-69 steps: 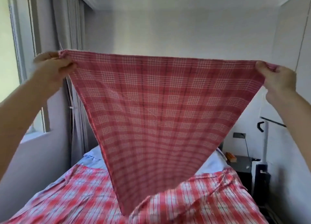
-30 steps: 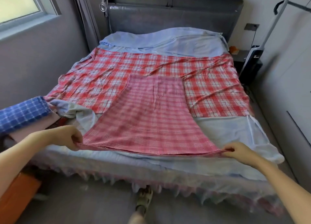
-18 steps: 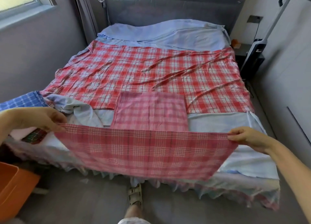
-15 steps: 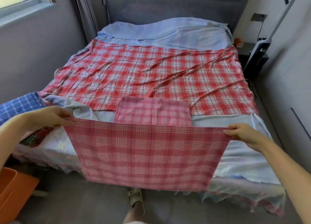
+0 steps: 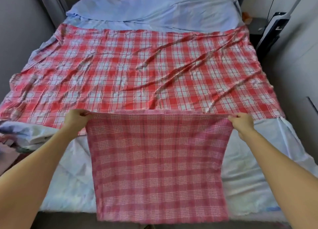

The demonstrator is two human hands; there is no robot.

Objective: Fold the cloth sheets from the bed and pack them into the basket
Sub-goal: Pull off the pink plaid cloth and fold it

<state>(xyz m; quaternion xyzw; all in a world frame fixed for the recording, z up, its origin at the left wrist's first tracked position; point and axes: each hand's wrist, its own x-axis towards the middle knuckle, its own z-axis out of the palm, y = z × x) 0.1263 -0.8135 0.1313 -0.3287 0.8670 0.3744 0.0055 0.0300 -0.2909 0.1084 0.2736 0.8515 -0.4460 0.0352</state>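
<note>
A pink-and-white checked cloth lies folded over on the near end of the bed, its lower edge hanging past the mattress. My left hand pinches its far left corner. My right hand pinches its far right corner. Both hands sit at the cloth's far edge, just touching the big red-and-white plaid sheet spread across the middle of the bed. The basket is out of view.
A pale blue sheet covers the head of the bed. A white sheet lies under the folded cloth. Crumpled cloths are piled at the left edge. A dark stand and grey walls flank the bed.
My hands carried the held edge of the pink cloth forward and laid it over the far half, doubling the cloth on the bed. The view has tilted down and closer.
</note>
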